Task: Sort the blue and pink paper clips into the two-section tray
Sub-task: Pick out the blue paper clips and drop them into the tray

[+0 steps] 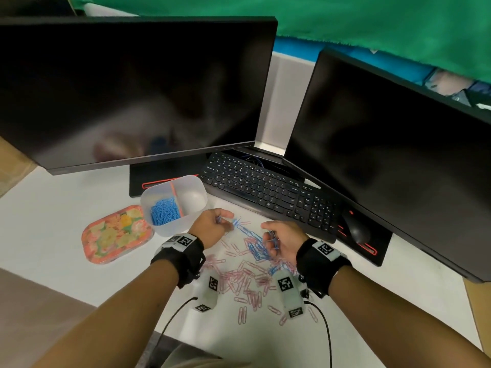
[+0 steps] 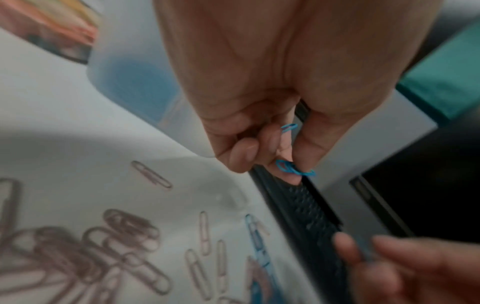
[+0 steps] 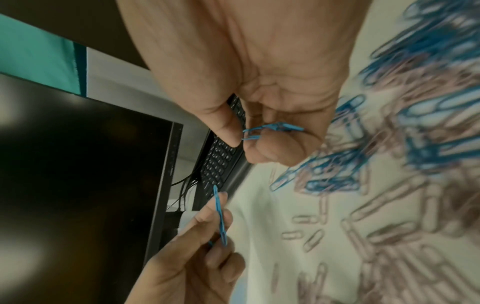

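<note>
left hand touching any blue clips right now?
Touching. Left wrist view: the left hand pinches blue clips between thumb and fingertips.

The light is soft and a bit dim from up high. My arms drop faint shadows on the white table (image 1: 61,208). The two dark screens (image 1: 132,88) show pale, smeary shine. In the head view, straight edges bend near the sides. Both wrist views are blurry: the pink clips (image 2: 78,263) look smeared and grey, and the blue clips (image 3: 428,67) streak. My fingers (image 2: 244,154) look sharper there.
</note>
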A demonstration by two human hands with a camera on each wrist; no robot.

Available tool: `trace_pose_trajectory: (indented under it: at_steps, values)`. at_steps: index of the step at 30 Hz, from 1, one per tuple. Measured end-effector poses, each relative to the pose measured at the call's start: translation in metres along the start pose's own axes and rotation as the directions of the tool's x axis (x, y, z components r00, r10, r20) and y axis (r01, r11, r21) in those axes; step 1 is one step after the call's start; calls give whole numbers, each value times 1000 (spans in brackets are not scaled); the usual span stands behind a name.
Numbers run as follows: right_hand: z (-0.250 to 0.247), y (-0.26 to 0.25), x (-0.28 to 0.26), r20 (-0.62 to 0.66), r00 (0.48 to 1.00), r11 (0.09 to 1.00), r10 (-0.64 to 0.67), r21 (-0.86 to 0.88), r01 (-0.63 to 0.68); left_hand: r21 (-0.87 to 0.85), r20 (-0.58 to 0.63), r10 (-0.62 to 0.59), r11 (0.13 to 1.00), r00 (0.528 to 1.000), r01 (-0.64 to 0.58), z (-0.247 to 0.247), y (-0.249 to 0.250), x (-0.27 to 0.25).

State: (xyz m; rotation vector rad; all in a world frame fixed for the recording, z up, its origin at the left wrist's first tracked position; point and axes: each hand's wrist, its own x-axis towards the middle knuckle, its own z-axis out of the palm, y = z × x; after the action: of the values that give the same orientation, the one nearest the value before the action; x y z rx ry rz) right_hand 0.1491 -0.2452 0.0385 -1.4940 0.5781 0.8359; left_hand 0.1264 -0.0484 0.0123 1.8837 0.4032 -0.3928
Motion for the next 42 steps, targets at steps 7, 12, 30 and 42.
trace_pose_trajectory:
  at_steps: [7,12,30,42]
  values:
    - [74,-41,-12,243,970,1000,10,4,-11,-534,-182,-175,844,967,52,-47,11,-27]
    - [142,-68,-14,338,940,995,41,-102,-6,-677,-201,-287,732,937,79,-91,11,-30]
    - [95,-69,10,189,949,837,-254,-448,314,-5,-520,21,1000,854,-27,-85,17,-17]
    - [-54,28,5,-40,906,626,-420,-736,258,540,88,173,819,981,-193,26,22,-10]
